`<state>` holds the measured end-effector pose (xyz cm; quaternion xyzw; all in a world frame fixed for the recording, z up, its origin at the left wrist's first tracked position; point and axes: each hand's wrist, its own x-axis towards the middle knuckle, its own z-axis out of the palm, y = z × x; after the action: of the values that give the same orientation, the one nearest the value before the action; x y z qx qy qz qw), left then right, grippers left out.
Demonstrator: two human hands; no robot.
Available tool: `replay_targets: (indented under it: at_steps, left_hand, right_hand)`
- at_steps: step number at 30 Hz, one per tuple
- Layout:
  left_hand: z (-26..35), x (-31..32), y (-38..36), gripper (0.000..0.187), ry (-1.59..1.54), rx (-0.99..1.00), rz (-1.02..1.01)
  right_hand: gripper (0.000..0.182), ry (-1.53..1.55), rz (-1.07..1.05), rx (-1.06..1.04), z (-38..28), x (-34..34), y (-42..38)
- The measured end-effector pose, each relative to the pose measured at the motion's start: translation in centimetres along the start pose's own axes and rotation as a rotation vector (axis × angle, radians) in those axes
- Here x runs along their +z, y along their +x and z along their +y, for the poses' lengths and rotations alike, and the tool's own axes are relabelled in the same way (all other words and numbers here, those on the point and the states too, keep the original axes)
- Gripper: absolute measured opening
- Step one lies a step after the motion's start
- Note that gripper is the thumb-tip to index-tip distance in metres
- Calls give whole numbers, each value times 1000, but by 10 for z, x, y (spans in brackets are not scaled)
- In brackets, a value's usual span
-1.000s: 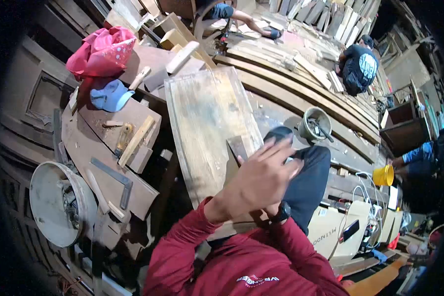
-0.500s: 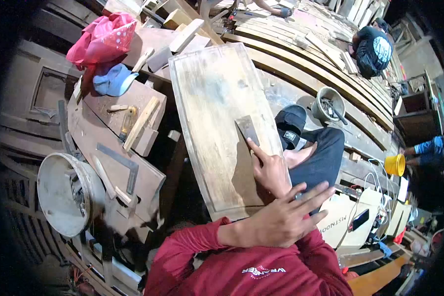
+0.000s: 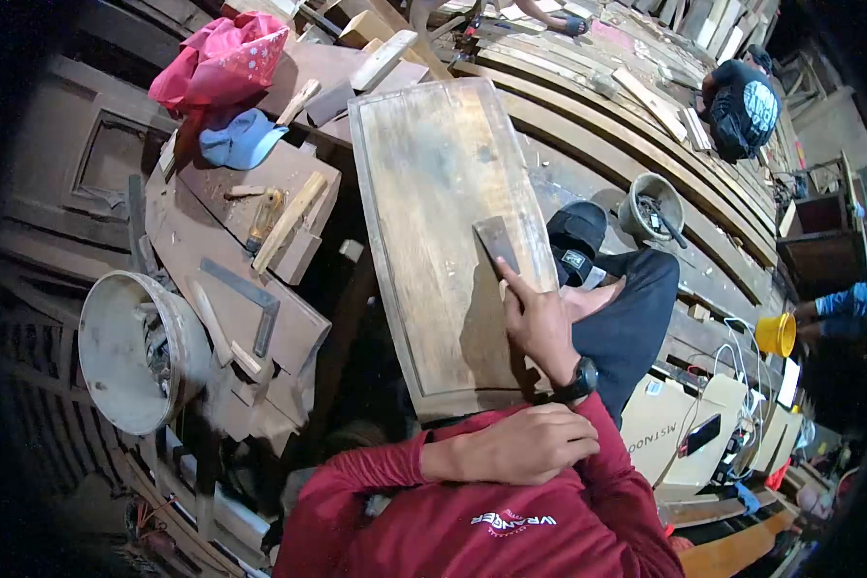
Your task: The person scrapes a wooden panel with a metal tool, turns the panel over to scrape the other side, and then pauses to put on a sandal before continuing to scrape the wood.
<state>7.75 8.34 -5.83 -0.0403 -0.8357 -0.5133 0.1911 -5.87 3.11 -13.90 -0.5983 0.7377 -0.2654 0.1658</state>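
A wooden panel [image 3: 424, 260] with a darker border lies tilted in front of me, pale and worn across its face. My right hand [image 3: 541, 328], a black watch on its wrist, grips a flat metal scraper blade [image 3: 495, 238], with the index finger stretched along it. The blade is over the panel's right half and casts a shadow there. Close to my chest, my left hand [image 3: 525, 445] is closed, its fingers curled beside the right sleeve [image 3: 597, 424]; what its fingertips hold, if anything, is hidden.
On the left bench lie a metal square [image 3: 250, 301], wooden strips and a blue cap [image 3: 241, 140]. A white bucket [image 3: 135, 356] stands beside it. Another bucket [image 3: 650, 207] and a yellow pail [image 3: 775, 334] are right. A person [image 3: 742, 106] crouches at the far right.
My left hand has drawn back toward my chest, its spread fingers now curled, uncovering the watch. The right hand keeps the scraper on the panel. The view has shifted slightly.
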Motion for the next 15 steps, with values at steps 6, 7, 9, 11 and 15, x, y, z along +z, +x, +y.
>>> replay_targets:
  at_steps: [6, 7, 9, 11, 15]
  left_hand:
    - [35, -24, -23, 20, -371, 9, -157]
    - [48, -38, -29, 20, -304, 24, -50]
    - [76, -75, -42, 21, -98, -9, 186]
    - [89, -106, -73, 27, 284, 5, 519]
    - [99, -130, -132, 46, 1031, -32, 1237]
  right_hand:
    - [53, 11, -65, 100, 3, -11, -13]
    - [53, 14, -47, 86, 4, -10, -13]
    - [53, 24, -17, 64, 8, -6, -15]
    - [52, 48, -4, 59, 10, 0, -16]
    - [51, 67, 43, 4, 13, 7, -15]
